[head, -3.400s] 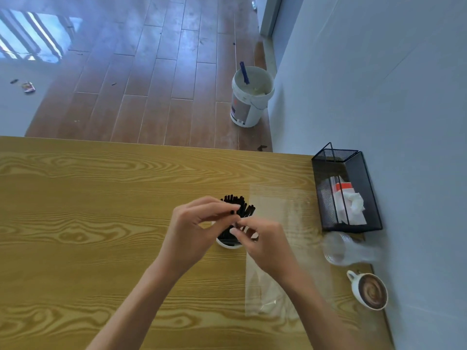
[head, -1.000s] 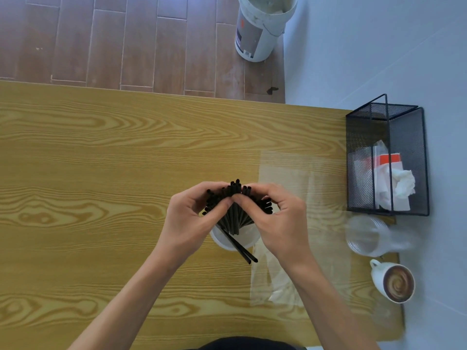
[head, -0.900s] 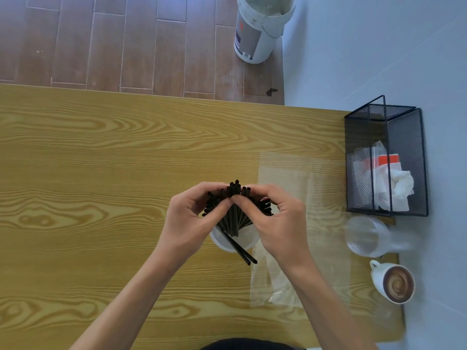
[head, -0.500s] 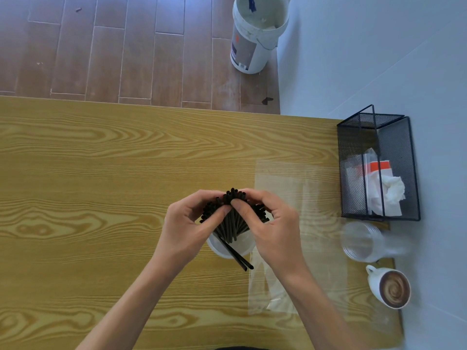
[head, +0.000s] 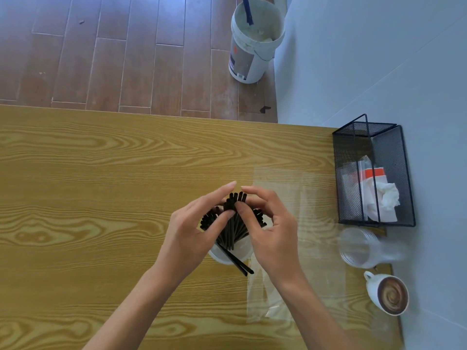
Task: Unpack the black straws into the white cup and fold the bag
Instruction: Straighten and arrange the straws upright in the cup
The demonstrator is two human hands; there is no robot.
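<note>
Black straws (head: 233,223) stand bunched in the white cup (head: 228,256) on the wooden table (head: 101,173), two leaning out over its near rim. Both hands meet over the bunch: the left hand (head: 194,233) and the right hand (head: 273,231) each pinch straw tops between thumb and fingers. Just right of the cup, the clear bag (head: 298,248) lies flat and unfolded, near a black mesh basket (head: 374,173).

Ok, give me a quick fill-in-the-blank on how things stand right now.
1. The straws stand in the white ____.
2. The clear bag lies flat and is not yet ____.
3. The left hand and right hand both pinch the ____.
4. The coffee mug sits nearest the table's ____ edge.

Missing words: cup; folded; straws; right
</note>
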